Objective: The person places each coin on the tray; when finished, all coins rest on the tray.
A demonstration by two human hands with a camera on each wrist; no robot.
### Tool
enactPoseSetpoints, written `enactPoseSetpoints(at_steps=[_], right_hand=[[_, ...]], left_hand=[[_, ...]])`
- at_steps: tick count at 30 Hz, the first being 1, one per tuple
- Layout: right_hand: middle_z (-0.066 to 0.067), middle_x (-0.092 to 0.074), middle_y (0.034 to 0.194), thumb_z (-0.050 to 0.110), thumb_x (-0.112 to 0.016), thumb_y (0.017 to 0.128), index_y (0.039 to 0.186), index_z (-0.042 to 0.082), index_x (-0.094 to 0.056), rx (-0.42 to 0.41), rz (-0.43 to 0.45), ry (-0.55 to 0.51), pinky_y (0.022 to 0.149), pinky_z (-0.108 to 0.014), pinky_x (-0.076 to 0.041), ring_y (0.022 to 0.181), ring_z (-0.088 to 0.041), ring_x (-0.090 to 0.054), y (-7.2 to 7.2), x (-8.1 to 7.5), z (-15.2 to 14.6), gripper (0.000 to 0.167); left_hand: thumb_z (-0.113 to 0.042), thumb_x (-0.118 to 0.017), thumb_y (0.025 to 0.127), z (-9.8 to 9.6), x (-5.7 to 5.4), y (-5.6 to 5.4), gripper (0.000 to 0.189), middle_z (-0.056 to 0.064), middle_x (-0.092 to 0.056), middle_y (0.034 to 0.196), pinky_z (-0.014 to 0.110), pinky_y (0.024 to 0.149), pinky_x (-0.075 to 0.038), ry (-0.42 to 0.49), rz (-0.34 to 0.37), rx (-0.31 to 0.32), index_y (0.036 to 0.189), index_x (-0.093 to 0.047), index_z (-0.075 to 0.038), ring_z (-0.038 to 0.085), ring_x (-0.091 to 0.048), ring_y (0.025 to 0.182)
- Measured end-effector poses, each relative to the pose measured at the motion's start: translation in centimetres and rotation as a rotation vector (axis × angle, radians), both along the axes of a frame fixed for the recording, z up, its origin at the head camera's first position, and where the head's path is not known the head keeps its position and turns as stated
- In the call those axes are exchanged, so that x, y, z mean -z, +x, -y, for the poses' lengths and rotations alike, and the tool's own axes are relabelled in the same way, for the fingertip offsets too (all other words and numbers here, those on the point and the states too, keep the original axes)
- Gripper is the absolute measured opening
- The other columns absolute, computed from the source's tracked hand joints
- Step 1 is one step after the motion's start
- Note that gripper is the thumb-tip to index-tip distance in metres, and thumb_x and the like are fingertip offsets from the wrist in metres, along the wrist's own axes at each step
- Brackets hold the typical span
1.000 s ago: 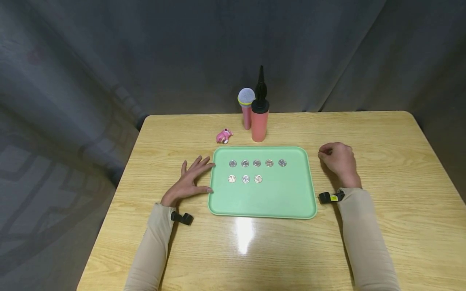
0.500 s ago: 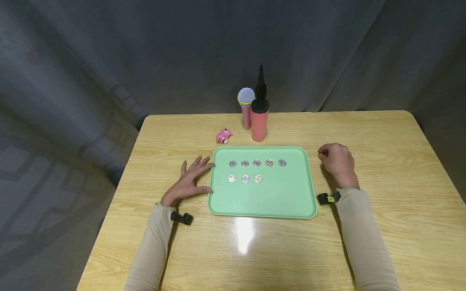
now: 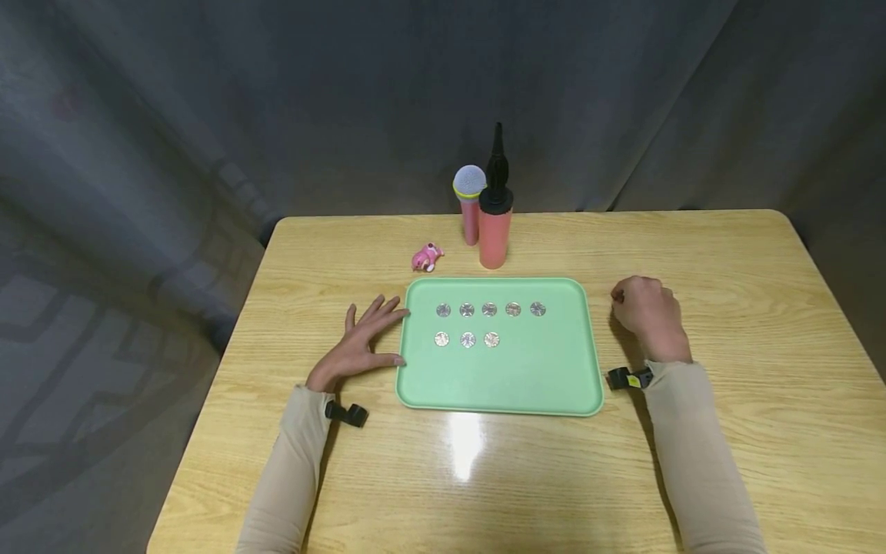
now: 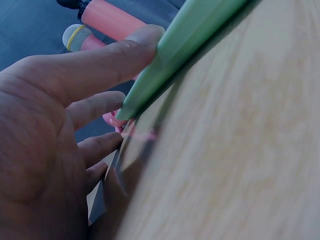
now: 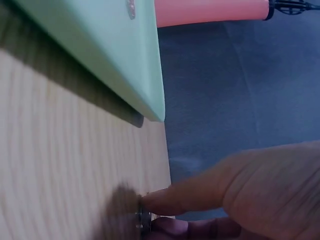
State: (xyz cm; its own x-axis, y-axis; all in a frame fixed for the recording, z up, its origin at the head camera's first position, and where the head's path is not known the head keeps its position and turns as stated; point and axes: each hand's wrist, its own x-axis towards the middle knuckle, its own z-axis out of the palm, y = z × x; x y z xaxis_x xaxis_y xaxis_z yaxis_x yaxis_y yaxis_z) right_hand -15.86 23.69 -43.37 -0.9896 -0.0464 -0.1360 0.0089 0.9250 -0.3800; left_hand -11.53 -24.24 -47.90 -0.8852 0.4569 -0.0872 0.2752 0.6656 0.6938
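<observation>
A light green tray (image 3: 498,385) lies on the wooden table, with silvery coins (image 3: 489,309) set out in two rows on it. My left hand (image 3: 360,350) is at the tray's left rim, fingers spread and fairly straight. Its thumb (image 4: 142,40) touches the rim's outer side in the left wrist view. To the right of the tray, my right hand (image 3: 647,312) is low over the table with fingers curled. In the right wrist view, its thumb and fingers pinch a shiny, silvery coin (image 5: 144,217) close to the tabletop; it is partly hidden by the fingers.
Behind the tray stand a pink hand pump (image 3: 494,238) with a black top and a toy microphone (image 3: 470,185). A small pink figurine (image 3: 427,258) lies left of them. Grey curtains (image 3: 346,108) hang behind the table (image 3: 761,308).
My right hand has moved slightly nearer to me, and its fingertips show less from above. The left hand has stayed at the tray's rim; the coins lie as before.
</observation>
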Motion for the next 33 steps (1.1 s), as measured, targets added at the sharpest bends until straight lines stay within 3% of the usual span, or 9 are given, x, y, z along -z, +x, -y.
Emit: enactPoseSetpoints(at_steps=[3,9,13,20,29,33], right_hand=[[-0.034,-0.067,0.108,0.0,-0.056,0.085,0.1,-0.008,-0.072,-0.008,0.038,-0.008,0.066,-0.05,-0.054,0.081,-0.038,-0.06,0.0,-0.2,-0.1,0.023],[-0.037,-0.063,0.119,0.002,-0.058,0.083,0.111,-0.012,-0.068,-0.02,0.079,-0.041,0.083,-0.062,-0.053,0.105,-0.051,-0.061,-0.1,-0.3,-0.6,0.033],[-0.036,-0.063,0.119,0.006,-0.062,0.085,0.111,-0.011,-0.067,-0.01,0.103,-0.08,0.083,-0.059,-0.052,0.105,-0.05,-0.061,0.0,-0.3,-1.0,0.032],[-0.034,-0.055,0.138,0.011,-0.065,0.088,0.106,-0.008,-0.067,0.013,0.123,-0.11,0.085,-0.058,-0.049,0.111,-0.051,-0.057,0.1,-0.3,-1.5,0.027],[-0.034,-0.055,0.138,0.014,-0.067,0.088,0.097,-0.006,-0.068,0.049,0.098,-0.113,0.077,-0.051,-0.048,0.102,-0.045,-0.06,0.1,-0.2,-1.6,0.021],[-0.033,-0.062,0.129,0.015,-0.066,0.089,0.098,-0.005,-0.068,0.045,0.11,-0.119,0.075,-0.049,-0.049,0.1,-0.045,-0.06,0.2,-0.1,-1.7,0.022]], left_hand=[[-0.033,-0.084,0.079,0.0,0.0,0.0,0.085,0.009,-0.023,0.168,0.065,0.119,0.02,0.0,-0.002,0.001,0.153,-0.043,-0.022,0.036,-0.004,0.159],[-0.033,-0.084,0.079,0.0,-0.1,-0.1,0.085,0.009,-0.023,0.168,0.065,0.119,0.02,-0.001,-0.003,0.004,0.153,-0.042,-0.022,0.036,-0.003,0.159],[-0.033,-0.084,0.079,0.0,-0.1,-0.1,0.085,0.009,-0.023,0.168,0.065,0.119,0.02,0.003,-0.002,0.004,0.153,-0.043,-0.022,0.035,-0.003,0.159],[-0.033,-0.084,0.079,0.0,-0.1,0.1,0.085,0.009,-0.023,0.169,0.065,0.119,0.02,-0.004,0.004,-0.005,0.153,-0.043,-0.022,0.035,-0.003,0.159],[-0.032,-0.084,0.079,0.0,-0.1,0.0,0.085,0.01,-0.024,0.168,0.066,0.119,0.018,-0.013,-0.011,0.005,0.153,-0.043,-0.021,0.037,-0.004,0.159],[-0.031,-0.084,0.079,0.0,-0.1,0.0,0.085,0.01,-0.024,0.168,0.066,0.119,0.018,-0.014,-0.013,0.004,0.153,-0.043,-0.021,0.037,-0.005,0.159]])
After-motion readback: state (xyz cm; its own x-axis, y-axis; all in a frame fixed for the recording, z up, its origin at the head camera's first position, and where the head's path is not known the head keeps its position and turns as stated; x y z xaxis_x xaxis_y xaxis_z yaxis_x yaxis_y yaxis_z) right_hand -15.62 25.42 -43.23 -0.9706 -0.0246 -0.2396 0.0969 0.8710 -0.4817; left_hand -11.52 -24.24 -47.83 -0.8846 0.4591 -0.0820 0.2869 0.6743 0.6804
